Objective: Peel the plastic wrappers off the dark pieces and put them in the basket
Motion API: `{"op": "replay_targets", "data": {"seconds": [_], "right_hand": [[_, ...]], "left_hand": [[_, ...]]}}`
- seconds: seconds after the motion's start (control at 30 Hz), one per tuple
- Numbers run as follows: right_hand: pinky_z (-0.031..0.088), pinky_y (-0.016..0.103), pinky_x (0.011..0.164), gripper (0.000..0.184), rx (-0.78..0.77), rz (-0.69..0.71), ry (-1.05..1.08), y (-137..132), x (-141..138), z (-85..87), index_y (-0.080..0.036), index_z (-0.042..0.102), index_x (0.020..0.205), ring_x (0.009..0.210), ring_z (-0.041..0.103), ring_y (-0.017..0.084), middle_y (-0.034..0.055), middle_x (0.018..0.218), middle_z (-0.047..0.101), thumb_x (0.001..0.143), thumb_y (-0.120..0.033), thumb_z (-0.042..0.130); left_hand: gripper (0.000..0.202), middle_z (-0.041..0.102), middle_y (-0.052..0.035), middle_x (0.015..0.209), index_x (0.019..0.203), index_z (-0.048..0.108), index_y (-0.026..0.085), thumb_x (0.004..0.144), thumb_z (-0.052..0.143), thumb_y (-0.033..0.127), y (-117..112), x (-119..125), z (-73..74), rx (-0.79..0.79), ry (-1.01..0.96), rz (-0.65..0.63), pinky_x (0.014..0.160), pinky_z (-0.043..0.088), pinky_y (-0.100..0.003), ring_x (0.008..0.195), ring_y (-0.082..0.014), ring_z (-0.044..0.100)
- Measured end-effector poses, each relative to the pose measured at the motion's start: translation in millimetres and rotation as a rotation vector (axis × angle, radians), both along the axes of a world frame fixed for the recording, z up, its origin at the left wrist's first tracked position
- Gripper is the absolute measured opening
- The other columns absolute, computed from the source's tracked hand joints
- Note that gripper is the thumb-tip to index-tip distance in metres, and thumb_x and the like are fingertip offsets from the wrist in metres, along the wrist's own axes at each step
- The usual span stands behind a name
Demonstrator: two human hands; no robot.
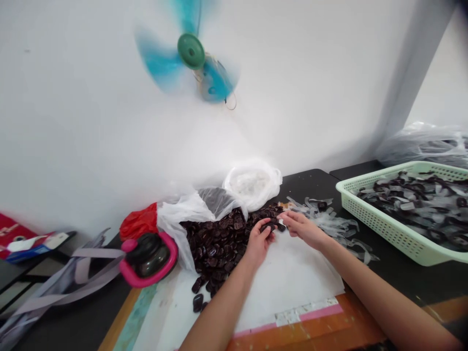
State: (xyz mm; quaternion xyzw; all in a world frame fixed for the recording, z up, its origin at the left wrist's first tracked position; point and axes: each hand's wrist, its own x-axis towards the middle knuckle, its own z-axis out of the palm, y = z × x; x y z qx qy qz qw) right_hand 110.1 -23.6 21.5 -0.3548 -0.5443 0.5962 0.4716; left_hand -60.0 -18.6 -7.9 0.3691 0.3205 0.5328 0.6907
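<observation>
A black table (303,186) bears a white sheet (300,273) and, to the right, a pale green basket (383,231) of dark and clear parts. A heap of dark pieces (215,243) lies at far left of the sheet; clear strips (332,222) lie beyond the right forearm. The left hand (258,242) is closed on one dark piece (269,226), near the heap; the right hand (304,230) brings its fingertips together just beside it, their grip indiscernible.
</observation>
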Motion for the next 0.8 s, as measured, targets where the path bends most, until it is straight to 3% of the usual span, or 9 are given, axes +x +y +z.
{"op": "replay_targets", "data": {"seconds": [0.13, 0.3, 0.5, 0.6, 0.67, 0.8], "right_hand": [[0.023, 0.019, 0.044, 0.046, 0.055, -0.046, -0.188, -1.0, -5.3, -7.0, -0.019, 0.057, 0.099, 0.050, 0.031, 0.007, -0.0061, 0.060, 0.039, 0.072, -0.056, 0.064], [0.019, 0.021, 0.041, 0.039, 0.101, -0.052, -0.309, -2.0, -11.0, -15.8, -0.016, 0.058, 0.082, 0.045, 0.030, 0.007, -0.0023, 0.059, 0.047, 0.074, -0.055, 0.061], [0.027, 0.022, 0.044, 0.040, 0.183, -0.155, -0.416, -1.9, -10.5, -20.3, -0.017, 0.053, 0.059, 0.048, 0.038, 0.010, -0.0001, 0.054, 0.049, 0.073, -0.054, 0.063], [0.030, 0.022, 0.047, 0.036, 0.180, -0.108, -0.390, -2.2, -11.8, -22.0, -0.017, 0.056, 0.066, 0.053, 0.042, 0.011, 0.0007, 0.058, 0.052, 0.070, -0.052, 0.067], [0.025, 0.021, 0.042, 0.037, 0.098, -0.088, -0.316, -2.9, -12.6, -21.1, -0.019, 0.057, 0.077, 0.048, 0.037, 0.009, -0.0008, 0.061, 0.052, 0.072, -0.054, 0.064], [0.014, 0.018, 0.039, 0.040, -0.077, -0.099, -0.127, -3.2, -11.3, -16.9, -0.023, 0.050, 0.088, 0.040, 0.020, 0.005, -0.0052, 0.060, 0.046, 0.078, -0.062, 0.051]], "left_hand": [[0.033, 0.060, -0.0005, 0.071, 0.090, 0.062, 0.012, 0.064, 0.075, 0.029, -2.4, 2.7, -3.8, 0.070, 0.100, 0.032, 0.048, 0.037, -0.018, 0.050, -0.0057, 0.049], [0.035, 0.055, 0.0030, 0.069, 0.090, 0.059, 0.016, 0.065, 0.074, 0.036, -6.3, 2.1, -6.1, 0.174, 0.244, 0.027, 0.040, 0.027, -0.019, 0.040, -0.0033, 0.039], [0.023, 0.062, -0.0035, 0.073, 0.080, 0.067, 0.013, 0.067, 0.072, 0.031, -15.5, 6.5, -4.3, 0.371, 0.634, 0.223, 0.054, 0.034, -0.022, 0.057, -0.0090, 0.044], [0.023, 0.062, -0.0028, 0.074, 0.090, 0.068, 0.015, 0.069, 0.069, 0.024, -18.9, 8.4, -3.5, 0.452, 0.718, 0.211, 0.055, 0.033, -0.022, 0.057, -0.0092, 0.044], [0.032, 0.062, -0.0020, 0.074, 0.102, 0.068, 0.017, 0.069, 0.066, 0.019, -18.7, 8.0, -3.5, 0.485, 0.704, 0.195, 0.056, 0.035, -0.022, 0.058, -0.0099, 0.045], [0.024, 0.060, -0.0036, 0.072, 0.094, 0.071, 0.015, 0.072, 0.065, 0.022, -14.2, 4.2, -4.0, 0.384, 0.559, 0.194, 0.059, 0.038, -0.023, 0.063, -0.0117, 0.048]]}}
